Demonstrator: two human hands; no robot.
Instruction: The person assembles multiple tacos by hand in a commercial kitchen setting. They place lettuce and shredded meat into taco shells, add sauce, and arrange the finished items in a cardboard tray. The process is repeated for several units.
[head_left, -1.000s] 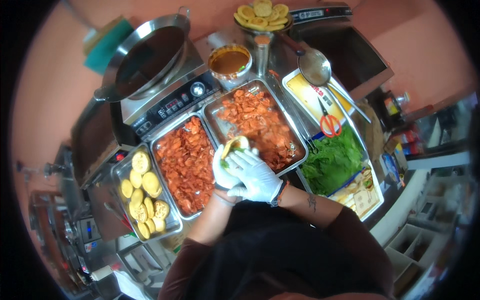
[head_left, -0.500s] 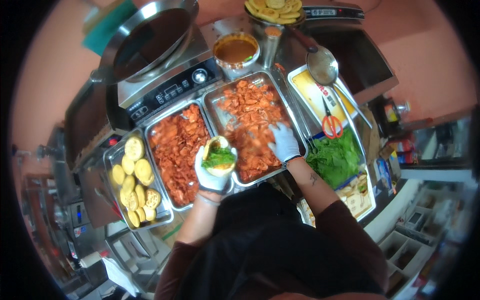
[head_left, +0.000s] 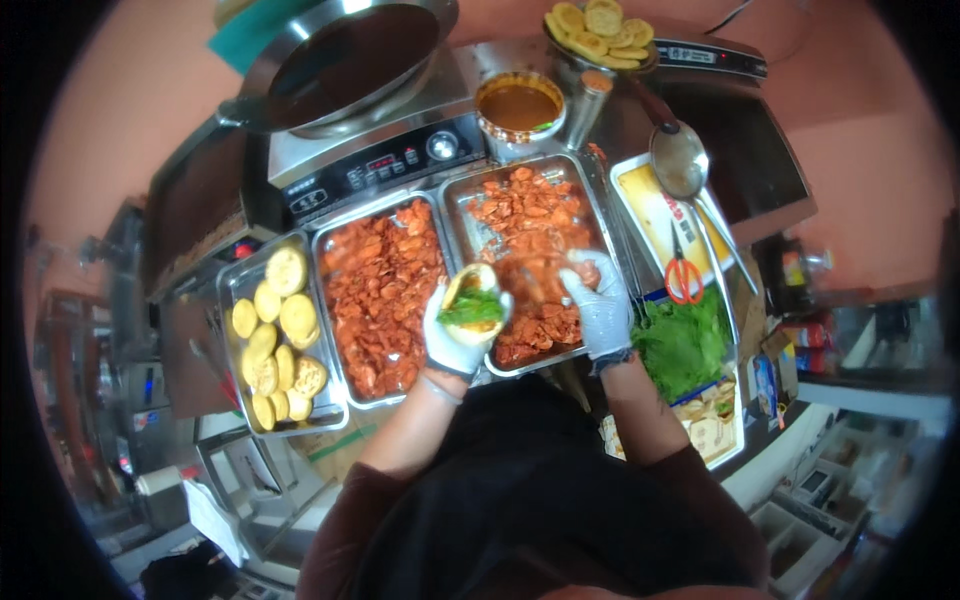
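Observation:
My left hand (head_left: 452, 345), in a thin white glove, is closed round a split round flatbread (head_left: 472, 276) held tilted open, with green lettuce (head_left: 472, 309) inside. It sits over the gap between two metal trays of red-sauced meat pieces. Above the near right part of the right meat tray (head_left: 482, 238) is my right hand (head_left: 607, 320), gloved too. Its thumb and fingers are curled round reddish meat pieces (head_left: 603, 268), partly hidden by the glove. The left meat tray (head_left: 318, 255) holds a thicker layer of the same meat.
Round flatbreads lie in a tray (head_left: 228, 300) at left. Behind stand a wide pan (head_left: 262, 90) on a cooker, a sauce bowl (head_left: 492, 128) and a flatbread stack (head_left: 600, 38). Right are a ladle (head_left: 680, 160), orange-handled scissors (head_left: 683, 281) and lettuce leaves (head_left: 682, 345).
My right hand has lifted from the meat and drawn back toward me, its fingers now curled round meat. My left hand still holds the filled flatbread. The whole view has shifted slightly.

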